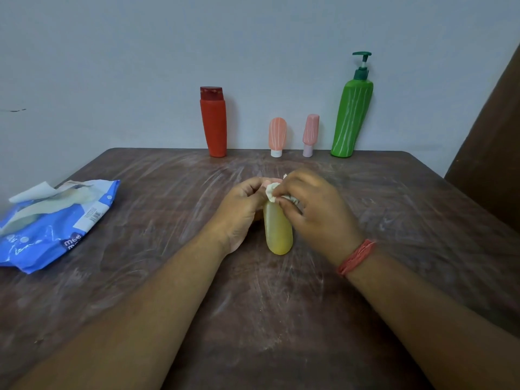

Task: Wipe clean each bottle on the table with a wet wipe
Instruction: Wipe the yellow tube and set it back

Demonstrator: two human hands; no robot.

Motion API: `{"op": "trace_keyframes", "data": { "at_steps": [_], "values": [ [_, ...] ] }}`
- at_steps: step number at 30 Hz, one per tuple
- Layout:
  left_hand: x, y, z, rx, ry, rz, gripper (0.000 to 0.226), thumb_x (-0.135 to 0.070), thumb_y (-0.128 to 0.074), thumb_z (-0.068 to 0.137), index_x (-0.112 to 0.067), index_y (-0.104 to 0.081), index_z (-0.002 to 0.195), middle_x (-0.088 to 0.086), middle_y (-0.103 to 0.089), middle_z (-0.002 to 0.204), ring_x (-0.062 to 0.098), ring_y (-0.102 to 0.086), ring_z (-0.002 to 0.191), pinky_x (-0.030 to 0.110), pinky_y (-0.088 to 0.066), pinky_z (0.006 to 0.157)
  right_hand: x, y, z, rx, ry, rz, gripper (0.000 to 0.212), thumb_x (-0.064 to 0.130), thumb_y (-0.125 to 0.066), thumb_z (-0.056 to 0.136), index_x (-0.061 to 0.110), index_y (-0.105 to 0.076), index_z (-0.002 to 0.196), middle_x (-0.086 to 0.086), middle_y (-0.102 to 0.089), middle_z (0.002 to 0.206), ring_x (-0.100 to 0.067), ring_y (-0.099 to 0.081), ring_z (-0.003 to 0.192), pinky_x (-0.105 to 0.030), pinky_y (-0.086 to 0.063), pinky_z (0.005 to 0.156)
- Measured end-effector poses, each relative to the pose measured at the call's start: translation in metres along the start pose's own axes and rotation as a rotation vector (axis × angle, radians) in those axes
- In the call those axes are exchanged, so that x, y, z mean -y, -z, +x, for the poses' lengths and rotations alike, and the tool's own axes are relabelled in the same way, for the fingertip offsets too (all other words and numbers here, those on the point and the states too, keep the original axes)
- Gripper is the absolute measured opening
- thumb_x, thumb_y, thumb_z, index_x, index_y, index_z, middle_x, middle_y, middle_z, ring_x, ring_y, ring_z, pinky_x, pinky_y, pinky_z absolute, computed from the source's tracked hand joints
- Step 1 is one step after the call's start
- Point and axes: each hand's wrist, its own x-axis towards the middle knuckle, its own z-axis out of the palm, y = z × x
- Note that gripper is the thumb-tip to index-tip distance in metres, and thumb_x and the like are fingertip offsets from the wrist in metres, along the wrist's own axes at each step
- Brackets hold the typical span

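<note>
**Yellow bottle under wipe at mid-tabletop**

Both hands meet at the middle of the tabletop (281,319). The left hand (239,212) has its fingers curled round the far, upper end of the yellow bottle (278,232) — a closed grip on the bottle, with a pink part, likely its cap, just showing above the fingers. The right hand (315,212) pinches a crumpled white wipe (271,194) between thumb and fingers and holds it against the bottle's top end, right beside the left grip. The two grips touch or nearly touch; which, cannot be told.

The bottle's rounded lower end points toward the person, below both grips. Whether it rests on the tabletop or is held just clear cannot be told. A red thread band (356,257) sits on the right wrist.

Beyond the grips, along the far edge by the wall (253,52), four bottles stand in a row, well apart from the hands:
- red bottle (213,122), far left of the row, upright;
- peach tube (277,136), standing on its white cap;
- pink tube (310,135), standing on its cap, tilted slightly;
- green pump bottle (351,114), far right, leaning a little.

Well to the left of the grips lies a blue wipe pack (50,220), its flap open — a white sheet sticks out of the top. The tabletop is dark brown with pale smear marks across it.
</note>
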Motion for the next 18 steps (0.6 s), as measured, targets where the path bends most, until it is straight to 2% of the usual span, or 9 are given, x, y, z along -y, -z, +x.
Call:
{"op": "trace_keyframes", "data": {
  "at_steps": [3, 6, 8, 11, 12, 15, 18],
  "values": [
    [-0.002, 0.002, -0.001, -0.021, -0.010, -0.068, 0.012, -0.012, -0.057, 0.099, -0.008, -0.067, 0.097, -0.008, -0.070, 0.073, 0.000, -0.060, 0.056, 0.016, -0.048, 0.058, 0.002, 0.002, -0.001, 0.052, 0.028, 0.004, 0.014, 0.012, -0.068, 0.090, 0.013, -0.072, 0.103, 0.002, -0.063, 0.101, -0.012, -0.058, 0.095, -0.022, -0.046, 0.082],
    [-0.002, 0.003, 0.001, -0.048, -0.016, -0.069, 0.008, -0.011, -0.061, 0.096, -0.007, -0.067, 0.092, -0.007, -0.069, 0.071, 0.001, -0.060, 0.057, 0.020, -0.049, 0.061, 0.004, 0.007, -0.003, 0.107, 0.062, 0.026, 0.016, 0.014, -0.067, 0.091, 0.016, -0.072, 0.106, 0.004, -0.063, 0.108, -0.002, -0.053, 0.104, -0.008, -0.037, 0.087],
    [0.001, 0.005, 0.003, -0.063, -0.009, -0.065, 0.011, -0.016, -0.065, 0.095, -0.010, -0.068, 0.086, -0.002, -0.069, 0.073, 0.008, -0.063, 0.064, 0.027, -0.051, 0.068, 0.006, 0.009, -0.002, 0.164, 0.102, 0.035, 0.015, 0.015, -0.067, 0.092, 0.018, -0.072, 0.106, 0.006, -0.063, 0.110, 0.003, -0.047, 0.107, -0.013, -0.039, 0.091],
    [0.003, 0.008, 0.005, -0.072, -0.001, -0.064, 0.017, -0.023, -0.067, 0.095, -0.011, -0.067, 0.082, 0.005, -0.066, 0.075, 0.015, -0.062, 0.069, 0.031, -0.052, 0.069, 0.007, 0.010, -0.004, 0.288, 0.200, 0.029, 0.015, 0.014, -0.068, 0.089, 0.019, -0.072, 0.102, 0.008, -0.062, 0.106, -0.008, -0.055, 0.104, -0.029, -0.051, 0.086],
    [0.003, 0.008, 0.005, -0.082, 0.004, -0.065, 0.018, -0.022, -0.066, 0.096, -0.011, -0.065, 0.081, 0.004, -0.065, 0.072, 0.014, -0.061, 0.066, 0.029, -0.051, 0.065, 0.008, 0.010, -0.004, 0.328, 0.234, 0.022, 0.013, 0.014, -0.068, 0.088, 0.019, -0.072, 0.099, 0.008, -0.062, 0.103, -0.010, -0.056, 0.100, -0.029, -0.051, 0.083],
    [0.000, 0.006, 0.003, -0.105, 0.008, -0.092, 0.023, -0.017, -0.061, 0.099, -0.010, -0.060, 0.077, -0.002, -0.060, 0.061, 0.006, -0.054, 0.050, 0.020, -0.046, 0.051, 0.015, 0.014, -0.004, 0.433, 0.346, -0.017, 0.010, 0.014, -0.067, 0.083, 0.018, -0.074, 0.090, 0.006, -0.062, 0.097, -0.007, -0.052, 0.093, -0.013, -0.042, 0.077],
    [0.000, 0.006, 0.005, -0.156, 0.011, -0.099, 0.023, -0.017, -0.060, 0.099, -0.009, -0.060, 0.078, -0.003, -0.061, 0.066, 0.004, -0.052, 0.047, 0.017, -0.044, 0.047, 0.018, 0.016, -0.006, 0.578, 0.417, -0.042, 0.012, 0.015, -0.065, 0.082, 0.018, -0.075, 0.088, 0.007, -0.060, 0.095, -0.009, -0.054, 0.089, -0.019, -0.044, 0.075]
  ]
}}
